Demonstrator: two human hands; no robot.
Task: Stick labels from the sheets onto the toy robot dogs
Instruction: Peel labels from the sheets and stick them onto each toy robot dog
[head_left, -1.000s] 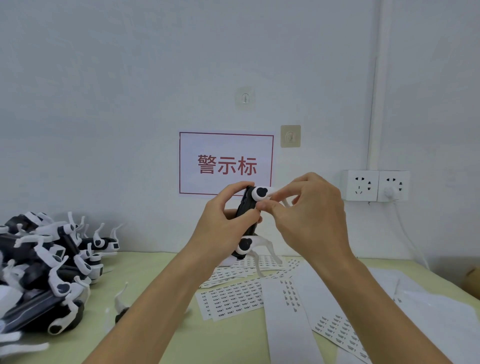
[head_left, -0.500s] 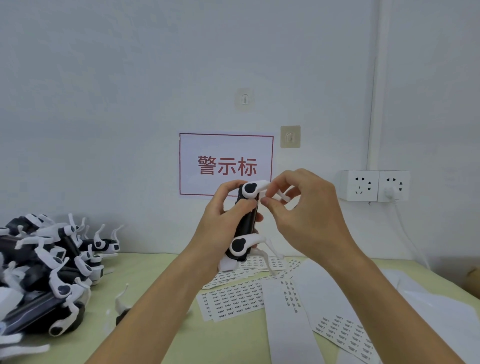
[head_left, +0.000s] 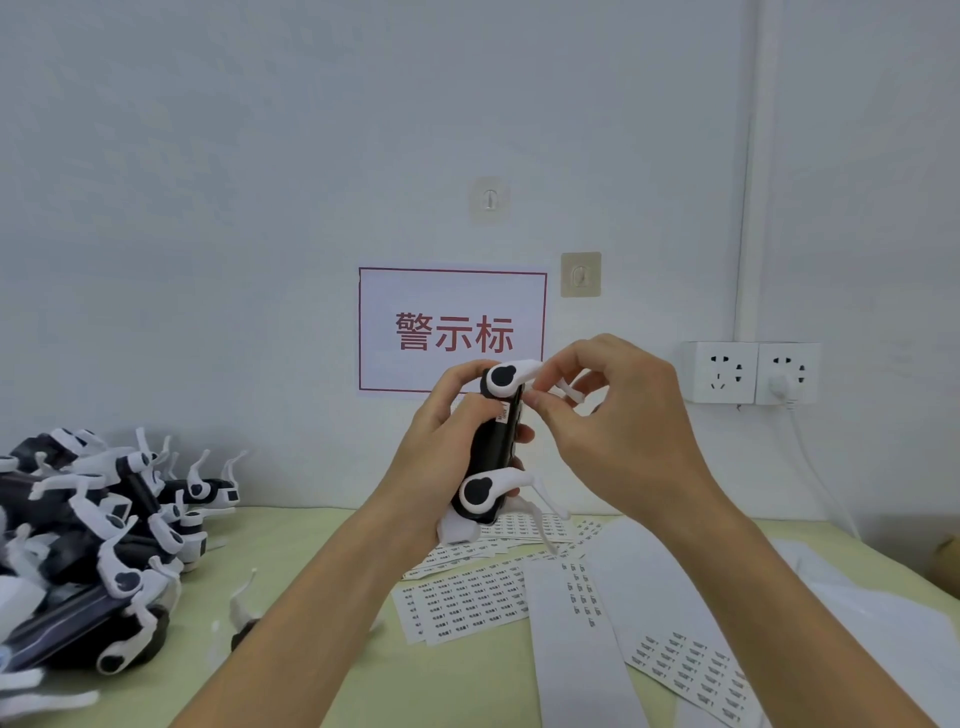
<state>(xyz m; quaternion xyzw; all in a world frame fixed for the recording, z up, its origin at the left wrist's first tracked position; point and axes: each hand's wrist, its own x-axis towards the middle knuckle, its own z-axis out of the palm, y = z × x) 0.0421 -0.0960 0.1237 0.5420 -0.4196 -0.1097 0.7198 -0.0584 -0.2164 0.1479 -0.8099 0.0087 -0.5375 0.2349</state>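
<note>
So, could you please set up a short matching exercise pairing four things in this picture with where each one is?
Things:
1. toy robot dog
2. pile of robot dogs
3. label sheets
4. red-lettered sign

Places:
A. on the wall behind the hands
B. flat on the table under and to the right of the hands
C. heaped at the table's left edge
D. held upright in the left hand, with the right hand at its upper end

Pairs: 1-D, 2-C, 3-B, 4-A
</note>
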